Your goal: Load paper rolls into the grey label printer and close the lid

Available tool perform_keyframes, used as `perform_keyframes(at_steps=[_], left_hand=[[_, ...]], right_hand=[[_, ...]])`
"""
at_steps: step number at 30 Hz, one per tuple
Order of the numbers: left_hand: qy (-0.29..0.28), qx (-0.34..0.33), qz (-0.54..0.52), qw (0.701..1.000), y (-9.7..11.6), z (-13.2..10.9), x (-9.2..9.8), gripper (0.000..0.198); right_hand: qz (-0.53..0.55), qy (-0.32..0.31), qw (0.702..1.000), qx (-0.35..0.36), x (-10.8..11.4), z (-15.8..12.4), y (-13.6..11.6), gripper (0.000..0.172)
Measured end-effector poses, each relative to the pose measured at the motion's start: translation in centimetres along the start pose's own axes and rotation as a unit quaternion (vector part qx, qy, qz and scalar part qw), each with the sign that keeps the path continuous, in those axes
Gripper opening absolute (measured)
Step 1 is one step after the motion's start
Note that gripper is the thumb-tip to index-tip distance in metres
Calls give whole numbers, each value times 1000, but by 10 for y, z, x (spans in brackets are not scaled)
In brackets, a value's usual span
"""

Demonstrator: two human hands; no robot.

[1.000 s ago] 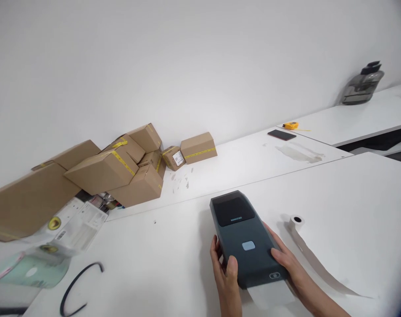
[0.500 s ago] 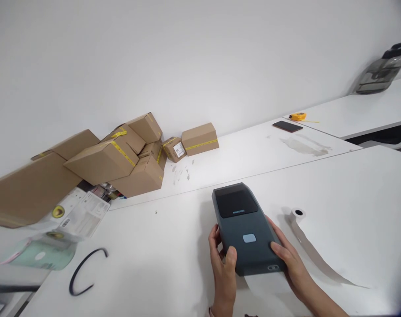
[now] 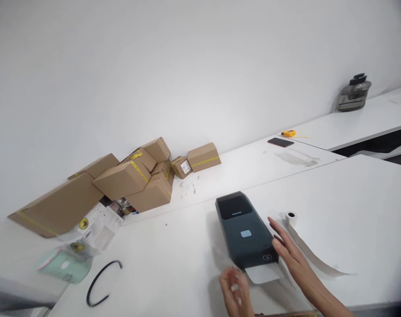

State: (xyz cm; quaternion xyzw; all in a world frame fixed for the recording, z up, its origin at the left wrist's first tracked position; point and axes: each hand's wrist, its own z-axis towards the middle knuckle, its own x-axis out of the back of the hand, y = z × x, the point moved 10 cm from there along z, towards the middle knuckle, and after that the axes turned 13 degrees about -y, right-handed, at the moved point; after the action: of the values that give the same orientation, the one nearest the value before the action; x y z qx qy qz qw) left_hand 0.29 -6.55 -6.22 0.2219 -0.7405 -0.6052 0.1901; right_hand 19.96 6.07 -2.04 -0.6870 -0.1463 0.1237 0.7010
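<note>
A dark grey label printer [image 3: 244, 231] lies on the white table [image 3: 352, 193], with a white label [image 3: 262, 274] sticking out of its near end. My right hand [image 3: 288, 252] is beside the printer's right edge, fingers stretched out and apart, holding nothing. My left hand [image 3: 235, 291] hovers just in front of the printer's near left corner; it is blurred by motion and its fingers cannot be read. Neither hand grips the printer.
A white paper roll [image 3: 291, 216] with a long unrolled strip [image 3: 314, 257] lies right of the printer. Several cardboard boxes [image 3: 128, 180] are piled against the wall at left, with plastic mailers [image 3: 88, 231] and a black band [image 3: 103, 281]. A phone [image 3: 280, 141] and yellow tape measure [image 3: 288, 133] lie farther back.
Both hands have let go of the printer and pulled back from it. The printer now rests on the table alone. The view shifted, showing more of the table.
</note>
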Motion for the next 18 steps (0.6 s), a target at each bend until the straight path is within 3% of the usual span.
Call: perform_keyframes(at_steps=[3,5,10,18], left_hand=[[-113,43,-19,992,-26,-5,-35,70],[-147,62,-47,986,-28,-4,-53,73],[-146,41,-70,986,-17,5,-67,71],[-118,10,-86,989,-36,12,-65,70]], right_hand=[[-112,-15,990,90,-3,-5,-21,52],[-186,-37,972,138,-11,-9,-33,46],[-290,-62,939,175,-23,-13,-38,45],[-364,-12,911,195,-20,-8,-49,39]])
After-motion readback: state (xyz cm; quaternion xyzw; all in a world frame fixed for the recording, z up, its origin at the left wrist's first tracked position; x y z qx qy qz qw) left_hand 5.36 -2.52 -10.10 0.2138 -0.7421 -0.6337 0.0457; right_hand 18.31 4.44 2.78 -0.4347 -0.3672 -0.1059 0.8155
